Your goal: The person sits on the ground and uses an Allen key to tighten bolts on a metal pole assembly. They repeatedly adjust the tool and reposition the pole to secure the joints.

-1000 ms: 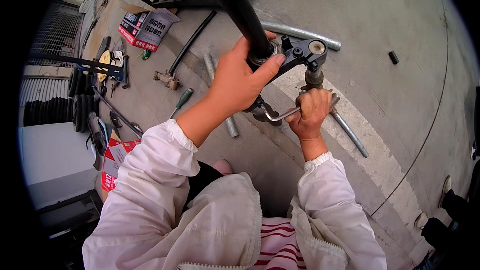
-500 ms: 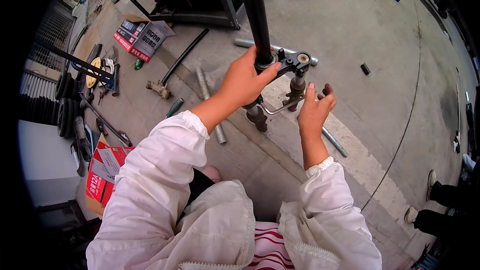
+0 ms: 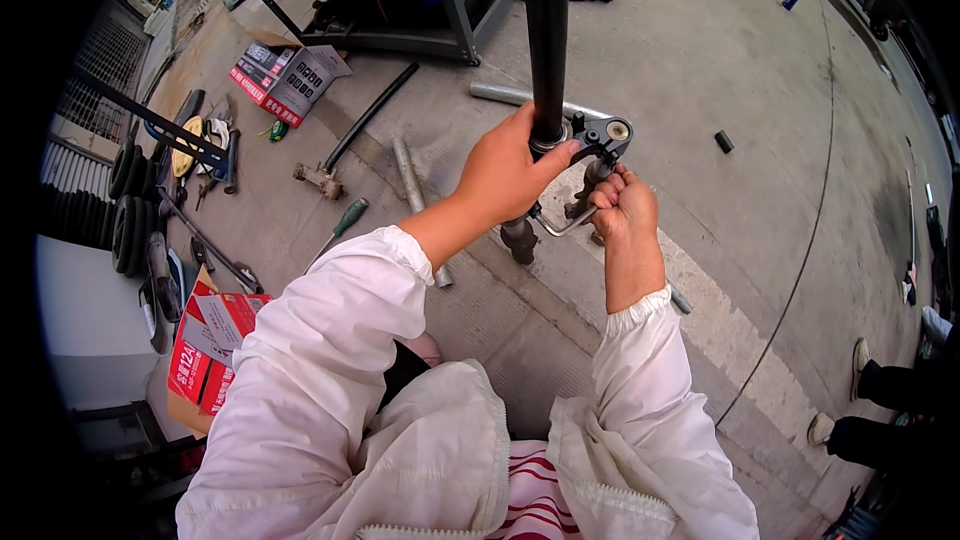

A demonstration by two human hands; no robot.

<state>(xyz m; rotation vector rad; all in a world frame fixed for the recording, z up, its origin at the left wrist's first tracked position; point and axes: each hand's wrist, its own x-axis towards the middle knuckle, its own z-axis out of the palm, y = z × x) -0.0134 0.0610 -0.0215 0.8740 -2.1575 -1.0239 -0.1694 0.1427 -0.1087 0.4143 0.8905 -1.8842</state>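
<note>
A fork assembly stands in front of me, with a long black tube rising from its dark metal clamp. My left hand is wrapped round the clamp at the foot of the tube, thumb across the top. Below the clamp, a grey fork leg reaches down toward the floor; the other leg is partly hidden by my right hand. A bent silver hex key runs under the clamp. Its right end is pinched in the closed fingers of my right hand, which cover that end.
A steel tube, a shorter pipe and a green-handled screwdriver lie on the concrete. Cardboard boxes and tyres are at left, a metal bench ahead. Another person's shoe shows at right.
My right hand has gone from fingers apart to closed on the hex key. The fork assembly, with my left hand on it, has shifted a little to the right.
</note>
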